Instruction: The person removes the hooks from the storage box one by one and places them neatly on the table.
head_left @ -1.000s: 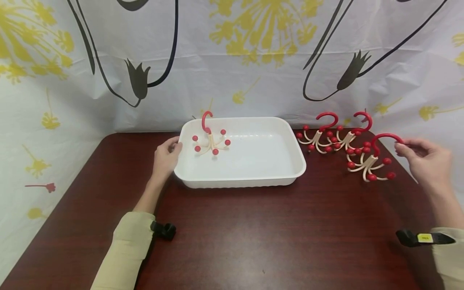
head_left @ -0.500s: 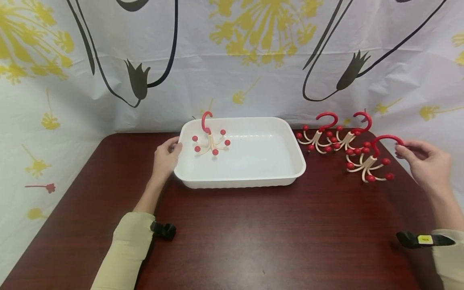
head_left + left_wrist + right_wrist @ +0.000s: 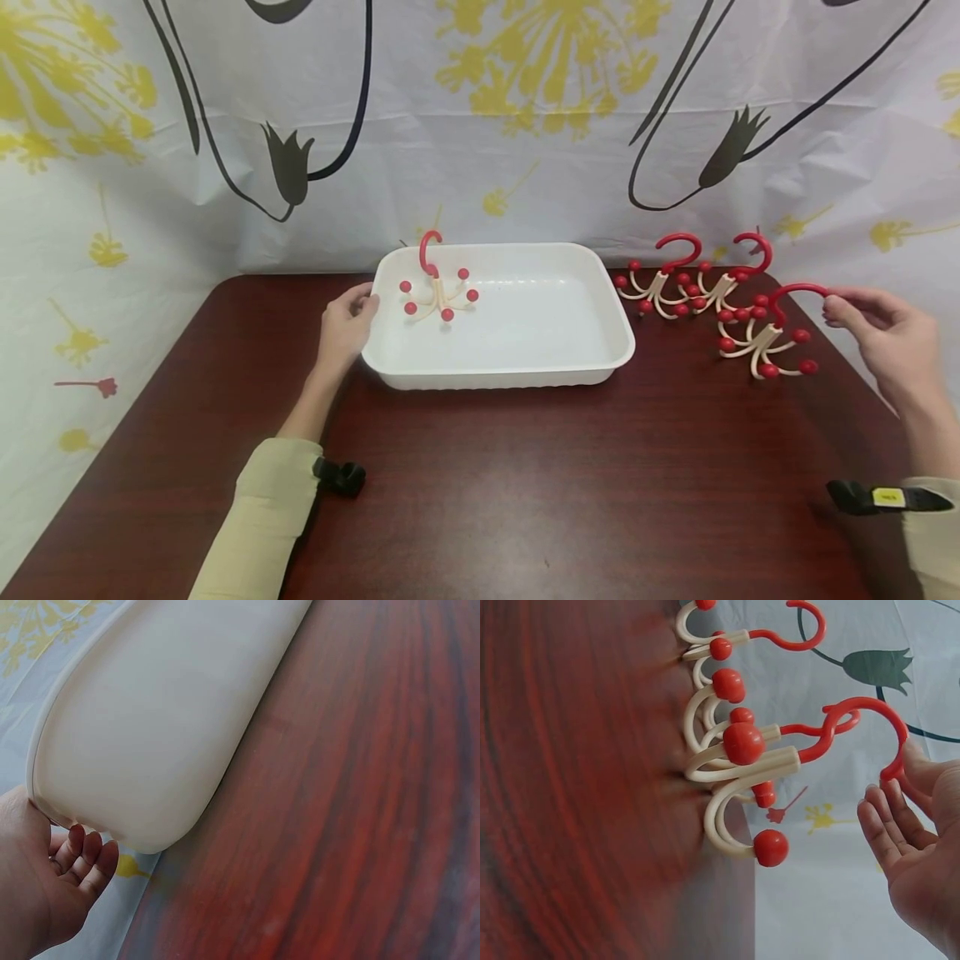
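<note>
In the head view my left hand (image 3: 348,327) grips the left rim of a white plastic tray (image 3: 495,379), its fingers curled against the outside wall (image 3: 157,742) in the left wrist view. One claw hanger (image 3: 438,292), with a red hook and cream curved arms tipped with red balls, stands inside the tray's left part. My right hand (image 3: 888,337) pinches the red hook of the nearest claw hanger (image 3: 767,337) at the table's right side. In the right wrist view this hanger (image 3: 769,761) rests on its curved arms at the tabletop, hook held between thumb and fingers.
Two more claw hangers, one (image 3: 657,283) beside the tray's right end and another (image 3: 722,287) next to it, stand close behind the held one, their balls overlapping in view. The dark wooden table (image 3: 525,475) ends at a patterned white curtain (image 3: 390,183).
My right hand has shifted slightly right, and the hook it pinches sits a little lower. The hanger's body stays nearly in place. My left hand and the tray hold still.
</note>
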Available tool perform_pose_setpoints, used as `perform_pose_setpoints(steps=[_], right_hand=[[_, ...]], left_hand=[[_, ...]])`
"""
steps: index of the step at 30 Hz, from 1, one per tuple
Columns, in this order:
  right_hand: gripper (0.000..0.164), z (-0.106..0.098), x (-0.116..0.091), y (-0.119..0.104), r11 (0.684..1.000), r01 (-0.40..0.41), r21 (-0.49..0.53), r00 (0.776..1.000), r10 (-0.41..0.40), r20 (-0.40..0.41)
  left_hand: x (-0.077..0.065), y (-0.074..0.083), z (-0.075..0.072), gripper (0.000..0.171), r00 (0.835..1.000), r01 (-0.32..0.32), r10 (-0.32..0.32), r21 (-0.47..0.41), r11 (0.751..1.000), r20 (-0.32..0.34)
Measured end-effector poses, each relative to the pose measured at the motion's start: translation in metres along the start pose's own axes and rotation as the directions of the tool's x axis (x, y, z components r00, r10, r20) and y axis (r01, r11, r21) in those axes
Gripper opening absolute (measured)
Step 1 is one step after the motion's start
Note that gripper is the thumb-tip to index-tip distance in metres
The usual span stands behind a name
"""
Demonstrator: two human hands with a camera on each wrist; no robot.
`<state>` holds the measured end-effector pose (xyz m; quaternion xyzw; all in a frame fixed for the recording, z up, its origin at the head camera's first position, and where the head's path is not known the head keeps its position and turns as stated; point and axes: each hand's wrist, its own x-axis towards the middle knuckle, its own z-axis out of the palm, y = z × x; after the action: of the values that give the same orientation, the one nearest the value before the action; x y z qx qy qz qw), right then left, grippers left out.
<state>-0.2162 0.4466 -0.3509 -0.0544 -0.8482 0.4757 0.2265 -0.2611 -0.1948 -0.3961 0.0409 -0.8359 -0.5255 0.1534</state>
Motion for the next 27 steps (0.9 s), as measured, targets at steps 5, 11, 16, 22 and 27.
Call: perform_pose_setpoints(steps=[5,11,16,22,27], right_hand=[[0.021,-0.001,0.004,-0.008,0.999,0.006,0.046,1.000,-0.006,-0.019],[0.024,-0.001,0.006,-0.016,0.999,-0.018,-0.026,0.998,0.017,-0.060],[0.023,0.003,0.007,-0.025,0.999,0.022,-0.029,0.996,-0.024,-0.088],[0.019,0.010,0.013,-0.039,0.994,0.099,0.037,0.990,-0.095,-0.106],[0.017,0.015,0.017,-0.049,0.991,0.113,0.074,0.989,-0.105,-0.102]], left_hand=[[0.000,0.000,0.000,0.039,1.000,-0.003,0.003,-0.004,1.000,0.002],[-0.001,0.001,-0.001,0.039,1.000,-0.009,0.009,-0.010,1.000,0.005],[-0.001,0.001,-0.001,0.039,1.000,-0.005,0.005,-0.017,1.000,0.012],[-0.001,0.001,-0.001,0.038,1.000,-0.010,0.011,-0.014,1.000,0.004],[0.000,0.001,-0.001,0.039,1.000,-0.005,0.005,-0.009,1.000,0.004]])
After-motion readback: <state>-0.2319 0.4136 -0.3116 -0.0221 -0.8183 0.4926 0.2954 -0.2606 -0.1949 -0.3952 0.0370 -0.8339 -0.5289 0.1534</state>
